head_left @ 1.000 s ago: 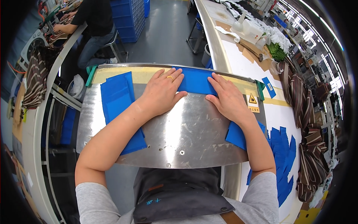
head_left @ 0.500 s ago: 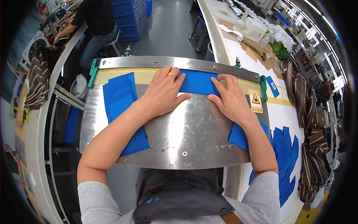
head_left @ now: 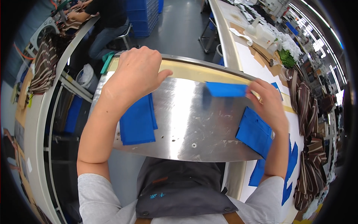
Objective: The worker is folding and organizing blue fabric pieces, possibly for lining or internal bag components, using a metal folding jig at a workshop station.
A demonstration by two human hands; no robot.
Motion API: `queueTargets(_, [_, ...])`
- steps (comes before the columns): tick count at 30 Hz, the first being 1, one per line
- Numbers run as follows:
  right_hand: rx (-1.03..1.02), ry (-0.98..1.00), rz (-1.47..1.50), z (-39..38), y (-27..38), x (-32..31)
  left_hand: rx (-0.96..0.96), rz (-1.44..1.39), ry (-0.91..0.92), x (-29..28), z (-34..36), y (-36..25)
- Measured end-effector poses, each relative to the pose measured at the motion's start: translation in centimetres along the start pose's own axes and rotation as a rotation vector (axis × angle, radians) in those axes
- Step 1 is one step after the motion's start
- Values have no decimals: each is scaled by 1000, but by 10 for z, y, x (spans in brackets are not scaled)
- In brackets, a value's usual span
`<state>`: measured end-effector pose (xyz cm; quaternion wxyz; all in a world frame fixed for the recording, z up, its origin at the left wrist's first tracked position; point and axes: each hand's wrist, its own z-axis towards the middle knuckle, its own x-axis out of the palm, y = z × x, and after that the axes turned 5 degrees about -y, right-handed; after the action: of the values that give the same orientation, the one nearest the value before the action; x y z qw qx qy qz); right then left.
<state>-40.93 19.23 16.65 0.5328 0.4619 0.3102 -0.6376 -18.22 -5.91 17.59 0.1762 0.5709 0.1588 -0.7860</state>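
Observation:
My left hand (head_left: 141,71) is at the far edge of a metal-topped plate (head_left: 182,119), fingers curled over the long metal bar (head_left: 201,61), fingertips hidden behind the knuckles, thumb sticking out. By one corner, my right hand (head_left: 268,104), slightly blurred, pinches a blue fabric piece (head_left: 227,89) raised above the plate's right half. Under my left wrist lies a stack of blue fabric pieces (head_left: 138,123). Another blue stack (head_left: 254,128) rests beside my right forearm, which partly covers it. A green clip-like part (head_left: 108,61) shows at the bar's left end.
On the right, a white-topped table (head_left: 242,59) carries more blue pieces (head_left: 257,173), brown striped fabric (head_left: 304,89), a hammer (head_left: 263,54) and a plastic container (head_left: 261,33). Blue crates (head_left: 141,18) stand ahead. A seated person (head_left: 108,22) works at the left table.
My left hand has moved left and up onto the bar. The right hand has drawn the blue piece from under the bar, rightward and nearer. The bar now appears narrower.

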Motion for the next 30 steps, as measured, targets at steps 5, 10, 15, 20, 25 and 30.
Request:
queueTargets(5, [98,317,15,-75,-5,-76,46,143,227,9,-39,2])
queueTargets(10, [20,212,300,-52,34,-31,-40,-26,277,34,-66,10])
queueTargets(15, [-592,162,384,15,111,64,-130,-186,204,37,-73,16])
queueTargets(20, [-637,200,505,26,127,99,-151,-129,133,40,-85,8])
queueTargets(25, [-535,309,600,24,128,96,-80,-86,64,47,-95,13])
queueTargets(30, [-589,126,557,27,133,116,-359,-821,228,30,-92,47])
